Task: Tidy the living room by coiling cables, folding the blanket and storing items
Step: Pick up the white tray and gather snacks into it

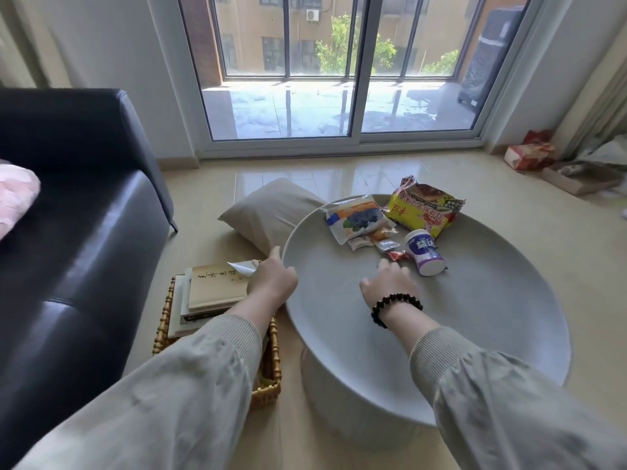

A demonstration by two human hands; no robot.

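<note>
A round grey table (475, 317) carries snacks at its far side: a yellow noodle pack (424, 206), a white and blue packet (356, 218), a white and purple tub (425, 252) lying on its side, and several small wrappers (383, 244). My right hand (390, 288), with a dark bead bracelet on the wrist, hovers over the tabletop, its relaxed fingers reaching toward a small red wrapper (395, 255) and holding nothing. My left hand (271, 278) rests at the table's left rim, holding nothing, one finger stretched along the edge.
A woven basket (163, 320) with stacked books (213, 286) stands on the floor between the table and a dark sofa (68, 249). A beige pillow (268, 208) lies on the floor behind the table. Something pink (13, 195) lies on the sofa. Cardboard boxes (576, 178) sit at the right wall.
</note>
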